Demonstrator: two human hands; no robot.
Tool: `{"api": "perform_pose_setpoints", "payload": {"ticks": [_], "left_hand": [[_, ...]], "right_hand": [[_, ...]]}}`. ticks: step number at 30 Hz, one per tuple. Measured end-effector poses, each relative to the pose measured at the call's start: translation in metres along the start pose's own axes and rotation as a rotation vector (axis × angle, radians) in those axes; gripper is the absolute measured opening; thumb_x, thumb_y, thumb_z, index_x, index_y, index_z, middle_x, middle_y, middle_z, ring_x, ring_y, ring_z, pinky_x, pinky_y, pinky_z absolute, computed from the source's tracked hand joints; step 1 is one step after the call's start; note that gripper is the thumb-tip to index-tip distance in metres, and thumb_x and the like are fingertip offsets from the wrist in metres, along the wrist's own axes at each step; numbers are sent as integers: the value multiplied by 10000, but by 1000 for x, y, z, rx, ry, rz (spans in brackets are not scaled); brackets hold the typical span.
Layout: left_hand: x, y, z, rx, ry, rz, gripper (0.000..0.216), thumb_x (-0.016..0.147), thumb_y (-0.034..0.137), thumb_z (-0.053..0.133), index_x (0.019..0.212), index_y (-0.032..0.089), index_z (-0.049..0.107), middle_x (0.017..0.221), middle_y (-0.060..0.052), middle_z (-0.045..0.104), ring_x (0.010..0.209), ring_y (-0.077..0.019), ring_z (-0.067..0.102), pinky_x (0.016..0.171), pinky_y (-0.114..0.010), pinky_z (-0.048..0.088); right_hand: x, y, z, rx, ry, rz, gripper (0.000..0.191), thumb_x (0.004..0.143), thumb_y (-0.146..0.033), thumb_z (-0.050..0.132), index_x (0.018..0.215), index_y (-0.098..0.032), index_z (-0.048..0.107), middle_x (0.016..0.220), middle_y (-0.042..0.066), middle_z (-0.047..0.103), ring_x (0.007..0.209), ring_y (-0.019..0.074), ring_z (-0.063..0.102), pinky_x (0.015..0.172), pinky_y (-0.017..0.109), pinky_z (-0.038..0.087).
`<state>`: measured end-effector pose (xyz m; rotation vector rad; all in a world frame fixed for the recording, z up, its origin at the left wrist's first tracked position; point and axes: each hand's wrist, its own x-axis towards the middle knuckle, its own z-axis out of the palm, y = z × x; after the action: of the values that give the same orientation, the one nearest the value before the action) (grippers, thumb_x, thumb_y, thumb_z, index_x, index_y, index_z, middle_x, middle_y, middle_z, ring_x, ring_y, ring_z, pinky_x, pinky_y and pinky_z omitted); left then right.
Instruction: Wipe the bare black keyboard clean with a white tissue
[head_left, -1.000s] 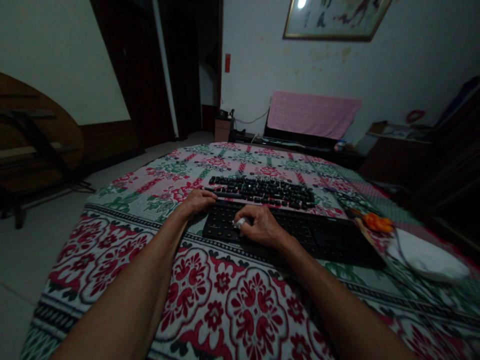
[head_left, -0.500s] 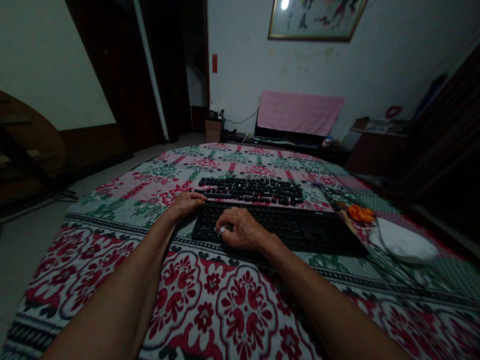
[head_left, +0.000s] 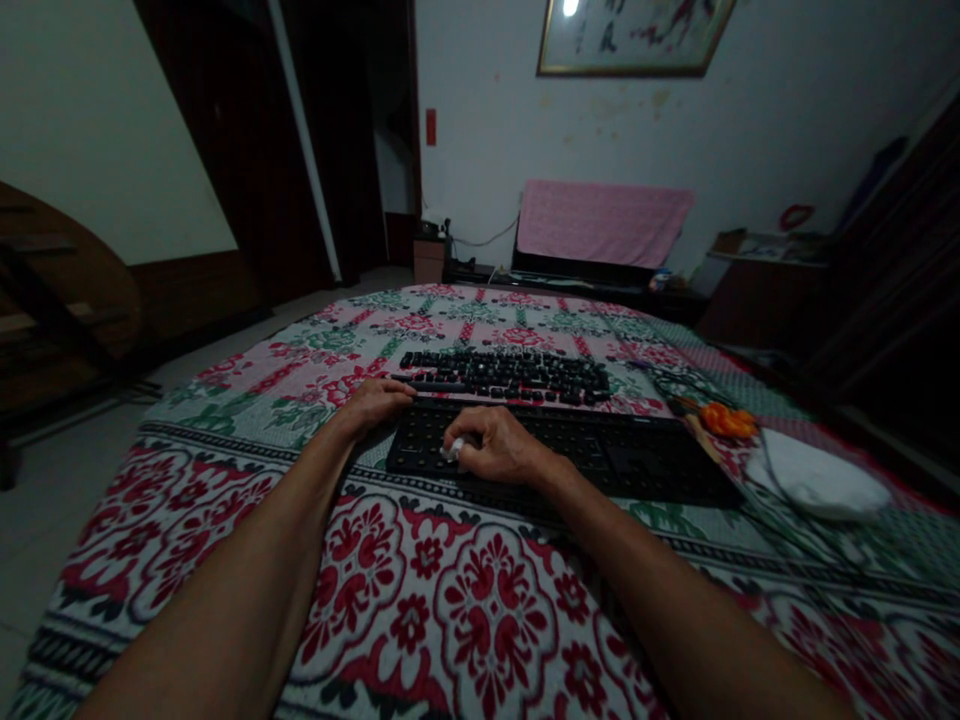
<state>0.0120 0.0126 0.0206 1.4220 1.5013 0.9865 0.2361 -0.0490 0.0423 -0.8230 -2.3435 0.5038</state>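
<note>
A black keyboard frame (head_left: 600,455) with its keys removed lies on the floral cloth (head_left: 465,610). Behind it the loose black keycaps (head_left: 510,372) are laid out in rows. My left hand (head_left: 375,400) rests curled on the frame's far left corner, holding it. My right hand (head_left: 491,445) is closed on a small white wad (head_left: 454,452) pressed against the left part of the frame.
An orange object (head_left: 724,420) and a white cloth or bag (head_left: 817,478) lie right of the keyboard, with dark cables (head_left: 675,385) nearby. Beyond the bed stand a pink-covered piece of furniture (head_left: 600,225), a low cabinet and a dark doorway. Bare floor lies at the left.
My right hand with the white wad has shifted back and forth over the left part of the frame. The left hand has stayed at the corner. The view has shifted slightly.
</note>
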Motion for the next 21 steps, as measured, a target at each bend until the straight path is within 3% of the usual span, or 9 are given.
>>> {"api": "perform_pose_setpoints", "payload": {"ticks": [4,8,10,14,21], "left_hand": [[0,-1,0,4,5,20,291,513,253,639,774,131,678,468,39,525,415,-81,418,424,-204,306],[1,0,0,22,10,7,273,520,242,623,765,133,675,454,45,511,408,-80,409,419,-202,296],[1,0,0,24,13,-2,267,524,238,615,764,136,674,453,44,512,407,-81,413,419,-203,297],[1,0,-1,47,10,13,284,514,259,628,766,139,682,469,32,536,417,-89,430,422,-205,307],[3,-3,-1,8,14,-13,330,482,274,661,780,133,680,457,30,538,411,-95,439,405,-200,313]], "right_hand": [[1,-3,2,-24,-56,-36,192,660,-74,494,705,-137,669,697,9,635,631,94,536,596,185,367],[0,-3,-1,14,-95,55,197,652,-77,472,677,-127,660,654,-1,624,586,85,522,549,175,353],[-1,-2,-2,14,-64,86,201,653,-78,469,683,-127,661,647,-3,620,568,80,513,540,173,350],[-1,2,0,-50,19,8,206,656,-86,490,733,-142,672,703,11,638,616,95,533,588,189,370],[-1,5,4,-85,19,-2,200,648,-93,494,717,-147,673,705,14,645,624,106,546,601,192,381]]}}
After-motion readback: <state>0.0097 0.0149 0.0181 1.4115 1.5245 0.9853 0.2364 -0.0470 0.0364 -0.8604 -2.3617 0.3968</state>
